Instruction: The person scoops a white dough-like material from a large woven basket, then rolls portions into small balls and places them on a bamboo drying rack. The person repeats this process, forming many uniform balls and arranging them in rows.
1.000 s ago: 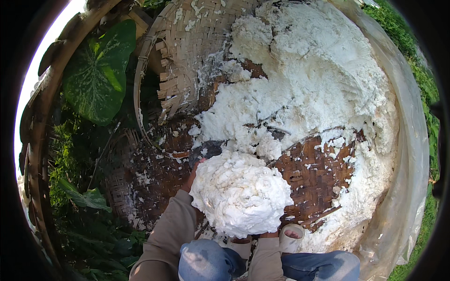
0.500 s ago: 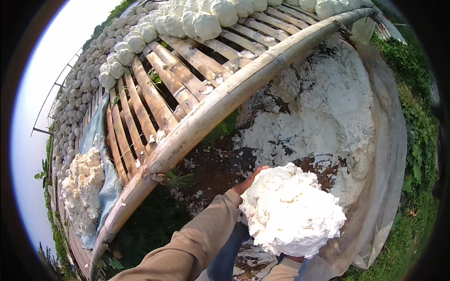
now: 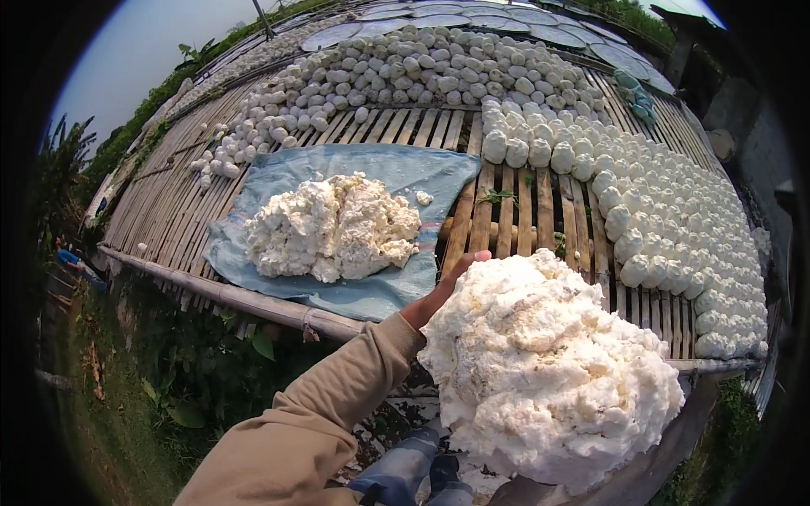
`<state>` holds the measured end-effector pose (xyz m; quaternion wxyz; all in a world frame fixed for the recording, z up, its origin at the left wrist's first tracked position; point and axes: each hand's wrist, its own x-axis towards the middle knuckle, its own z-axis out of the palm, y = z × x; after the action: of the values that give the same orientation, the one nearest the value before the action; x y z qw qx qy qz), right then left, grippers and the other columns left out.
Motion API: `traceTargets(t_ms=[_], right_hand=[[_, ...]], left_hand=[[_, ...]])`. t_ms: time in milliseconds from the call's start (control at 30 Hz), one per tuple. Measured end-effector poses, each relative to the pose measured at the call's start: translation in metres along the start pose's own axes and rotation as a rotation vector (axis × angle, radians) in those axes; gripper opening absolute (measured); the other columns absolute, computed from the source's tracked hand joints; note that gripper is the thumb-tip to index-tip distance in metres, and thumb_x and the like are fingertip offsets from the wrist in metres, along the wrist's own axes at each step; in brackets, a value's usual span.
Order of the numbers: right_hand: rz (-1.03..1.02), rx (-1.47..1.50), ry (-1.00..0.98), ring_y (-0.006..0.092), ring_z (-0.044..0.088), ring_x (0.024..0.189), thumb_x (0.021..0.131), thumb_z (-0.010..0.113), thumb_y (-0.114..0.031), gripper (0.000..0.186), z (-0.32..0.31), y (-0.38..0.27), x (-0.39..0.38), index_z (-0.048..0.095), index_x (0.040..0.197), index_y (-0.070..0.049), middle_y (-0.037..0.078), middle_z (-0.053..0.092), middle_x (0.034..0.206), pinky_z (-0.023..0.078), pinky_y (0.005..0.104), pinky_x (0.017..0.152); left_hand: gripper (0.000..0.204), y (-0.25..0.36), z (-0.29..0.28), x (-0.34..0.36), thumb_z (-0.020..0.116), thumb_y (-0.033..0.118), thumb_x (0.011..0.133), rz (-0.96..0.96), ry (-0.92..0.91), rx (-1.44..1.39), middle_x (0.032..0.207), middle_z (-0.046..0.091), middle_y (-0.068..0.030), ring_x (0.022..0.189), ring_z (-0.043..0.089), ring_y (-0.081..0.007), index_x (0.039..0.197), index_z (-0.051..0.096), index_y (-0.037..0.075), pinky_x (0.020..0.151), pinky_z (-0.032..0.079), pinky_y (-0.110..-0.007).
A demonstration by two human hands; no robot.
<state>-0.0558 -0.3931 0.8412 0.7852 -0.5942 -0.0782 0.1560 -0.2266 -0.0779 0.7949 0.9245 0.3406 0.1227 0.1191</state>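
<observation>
White, crumbly dough mass rests cradled against the left hand, fingers spread on its side; the heap on the blue tarp lies ahead-left.

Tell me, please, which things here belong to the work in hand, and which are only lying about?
Belong to the work:
- big white crumbly lump, carried by the left hand
- white crumbly heap on the blue sheet
- rows of white shaped lumps
- bamboo slat platform

Only lying about:
- green plants under the platform
- round flat trays at the far end

The right hand is hidden.
</observation>
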Motion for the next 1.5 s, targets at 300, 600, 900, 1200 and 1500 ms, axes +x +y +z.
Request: traceTargets(t_ms=[300,600,900,1200,1500], right_hand=[[-0.135,-0.100,-0.732,0.0423,0.026,0.154,0.097,0.063,-0.060,0.088,0.416,0.118,-0.005,0.031,0.163,-0.012,0.018,0.030,0.166,0.024,0.0509,0.126],[-0.441,-0.769,-0.909,0.0438,0.027,0.151,0.075,0.083,-0.041,0.096,0.600,0.306,-0.047,0.038,0.159,-0.033,0.008,0.021,0.168,0.032,0.0764,0.105],[-0.254,-1.131,-0.956,0.0518,0.026,0.149,0.090,0.071,-0.059,0.081,0.694,0.339,0.001,0.051,0.153,-0.011,0.007,0.013,0.170,0.035,0.0757,0.108],[-0.324,-0.554,-1.216,0.0420,0.049,0.141,0.087,0.070,-0.047,0.062,0.593,0.294,0.071,0.069,0.135,-0.006,0.032,0.057,0.142,0.038,0.0470,0.117],[-0.005,-0.374,-0.898,0.0313,0.071,0.103,0.096,0.069,-0.035,0.047,0.314,0.218,0.036,0.068,0.130,-0.002,0.021,0.070,0.122,0.054,0.0391,0.094]], left_hand=[[0.096,0.327,-0.122,-0.204,0.063,0.071,0.092,0.755,0.943,0.656,0.159,0.041,-0.0244,0.150,0.037,-0.0374,0.163,0.032,0.013,0.121,0.033,-0.049],[0.102,0.225,-0.394,-0.173,0.063,0.075,0.086,0.551,1.701,1.348,0.163,0.021,-0.0295,0.149,0.019,-0.0527,0.166,0.024,0.025,0.119,0.019,-0.066],[0.104,0.298,-0.455,-0.125,0.052,0.088,0.085,0.161,1.718,1.411,0.167,0.013,-0.0295,0.148,0.011,-0.0626,0.167,0.015,0.036,0.120,0.013,-0.070],[0.062,0.193,-0.342,-0.051,0.047,0.056,0.101,0.259,1.583,2.112,0.170,0.025,-0.0130,0.156,0.013,-0.0472,0.157,0.045,0.031,0.121,0.010,-0.070],[0.057,0.170,-0.248,-0.022,0.046,0.050,0.109,0.122,1.266,2.149,0.162,0.030,-0.0303,0.150,0.024,-0.0493,0.158,0.044,0.021,0.121,0.015,-0.065]])
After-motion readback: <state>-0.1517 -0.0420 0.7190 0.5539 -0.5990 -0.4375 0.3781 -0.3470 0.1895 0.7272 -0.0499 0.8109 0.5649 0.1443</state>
